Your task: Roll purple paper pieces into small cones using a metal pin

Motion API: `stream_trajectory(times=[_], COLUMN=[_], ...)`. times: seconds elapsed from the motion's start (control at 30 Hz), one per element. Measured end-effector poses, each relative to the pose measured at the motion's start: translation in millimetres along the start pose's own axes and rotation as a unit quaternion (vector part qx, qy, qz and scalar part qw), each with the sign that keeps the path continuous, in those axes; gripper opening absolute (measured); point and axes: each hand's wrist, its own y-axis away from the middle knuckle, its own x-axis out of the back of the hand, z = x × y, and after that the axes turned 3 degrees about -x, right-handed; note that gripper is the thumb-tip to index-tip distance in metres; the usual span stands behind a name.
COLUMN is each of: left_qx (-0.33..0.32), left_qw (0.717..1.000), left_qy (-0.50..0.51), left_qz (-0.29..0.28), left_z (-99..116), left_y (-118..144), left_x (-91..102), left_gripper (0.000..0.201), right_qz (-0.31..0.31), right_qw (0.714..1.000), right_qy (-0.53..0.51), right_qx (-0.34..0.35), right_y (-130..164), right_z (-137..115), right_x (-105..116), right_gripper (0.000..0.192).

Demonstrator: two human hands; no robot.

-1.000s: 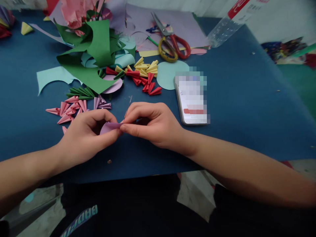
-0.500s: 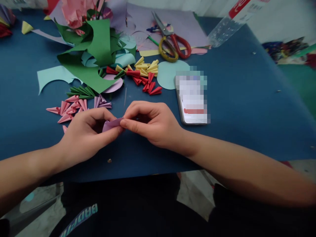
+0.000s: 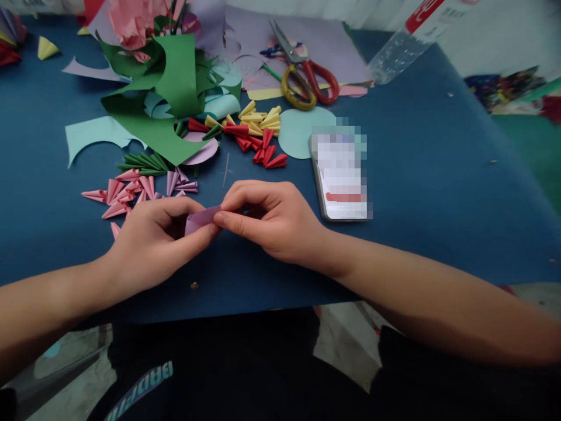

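Observation:
Both hands meet over the blue table [image 3: 438,193], pinching one small lilac paper piece [image 3: 200,218]. My left hand [image 3: 155,242] holds its left part between thumb and fingers. My right hand [image 3: 267,219] pinches its right end with thumb and forefinger. The paper is partly rolled or folded, and much of it is hidden by my fingers. Just beyond my left hand lie several pink paper cones [image 3: 123,192] and a few lilac cones [image 3: 182,182].
Green cones [image 3: 142,162], red cones [image 3: 263,151] and yellow cones [image 3: 260,118] lie farther back. Green paper scraps [image 3: 169,93], a light-blue disc [image 3: 295,131], scissors [image 3: 302,73], a phone [image 3: 342,178] and a plastic bottle [image 3: 403,41] surround them.
The lilac paper has turned a little between my fingers and looks more tightly folded. Both hands stay in nearly the same place.

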Motion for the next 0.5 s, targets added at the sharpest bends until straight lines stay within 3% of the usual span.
stream_trajectory(times=[0.5], left_qx=[-0.013], left_qw=[1.0], left_qy=[-0.017], left_qz=[-0.001], left_z=[-2.7], left_y=[1.5], left_x=[-1.5], left_gripper=[0.025], right_qz=[-0.005], right_qw=[0.998], right_qy=[-0.065], right_qx=[-0.011], right_y=[-1.8], right_z=[4.8], right_x=[-2.4], right_gripper=[0.032])
